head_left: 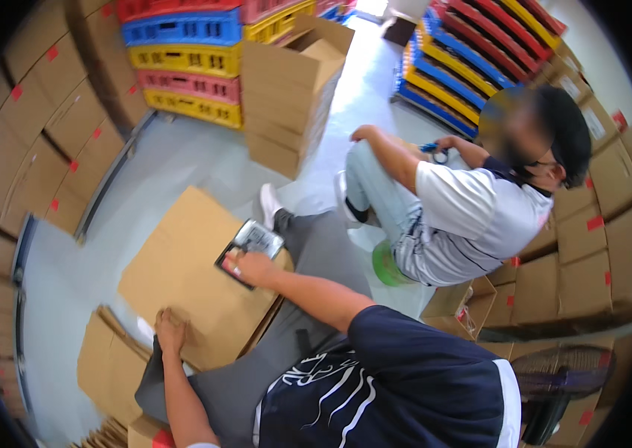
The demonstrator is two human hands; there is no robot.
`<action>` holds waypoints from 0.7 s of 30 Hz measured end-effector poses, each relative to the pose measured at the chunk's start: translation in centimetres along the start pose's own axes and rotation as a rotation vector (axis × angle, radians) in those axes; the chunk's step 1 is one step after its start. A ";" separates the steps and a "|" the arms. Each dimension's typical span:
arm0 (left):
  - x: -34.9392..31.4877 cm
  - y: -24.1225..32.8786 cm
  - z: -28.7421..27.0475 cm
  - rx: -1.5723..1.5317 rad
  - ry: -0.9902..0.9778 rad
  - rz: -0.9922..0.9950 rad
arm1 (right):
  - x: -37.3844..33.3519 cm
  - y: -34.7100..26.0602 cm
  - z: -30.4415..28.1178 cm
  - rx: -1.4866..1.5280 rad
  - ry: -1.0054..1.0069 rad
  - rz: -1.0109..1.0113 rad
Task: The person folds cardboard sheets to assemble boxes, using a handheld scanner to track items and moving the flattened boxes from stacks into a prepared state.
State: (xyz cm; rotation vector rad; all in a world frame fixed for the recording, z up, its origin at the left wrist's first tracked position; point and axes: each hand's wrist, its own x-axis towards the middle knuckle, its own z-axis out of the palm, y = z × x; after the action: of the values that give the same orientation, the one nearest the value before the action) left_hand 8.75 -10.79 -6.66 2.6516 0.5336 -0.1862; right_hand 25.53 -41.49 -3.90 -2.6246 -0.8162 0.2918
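My right hand [253, 269] is closed on a flat, rectangular black-and-silver object [256, 237], whose exact kind I cannot make out. It holds the object against the far right part of a large brown cardboard sheet [182, 261], which lies flat in front of me beside my leg. Near the sheet's left front edge, my left hand [171, 331] presses down with its fingers stretched over the cardboard, holding nothing that shows. Folded cardboard flaps [111, 358] stick out at the left, below that hand.
A co-worker [473, 201] sits on a green stool [390, 265] at my right, with a blue tool [431, 148] in hand. A tall open carton [279, 104] stands ahead, beside stacked coloured crates [189, 67]. Cartons [47, 134] line the left; a fan [562, 373] stands behind right.
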 end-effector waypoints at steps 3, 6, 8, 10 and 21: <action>0.7 -1.3 0.2 -0.062 0.187 -0.118 | 0.7 0.5 0.0 0.005 -0.006 0.124; 0.2 -2.0 -2.0 -0.149 0.291 -0.539 | -0.2 -1.6 -3.0 0.185 0.138 0.018; 0.1 -2.6 0.2 -0.163 0.107 -0.594 | 0.0 -2.8 -4.1 0.352 0.180 -0.049; -1.3 -1.7 1.7 -0.146 -0.067 -0.568 | 1.3 -4.6 -3.4 0.297 0.149 -0.153; -3.7 2.2 -6.2 -0.370 0.175 -0.101 | 6.4 -14.0 2.8 0.122 -0.146 -0.634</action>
State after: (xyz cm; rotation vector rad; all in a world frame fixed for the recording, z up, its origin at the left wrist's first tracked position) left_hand 6.48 -11.18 0.49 2.2934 0.6857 0.1076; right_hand 22.78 -26.29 -1.26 -2.1108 -1.5606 0.3384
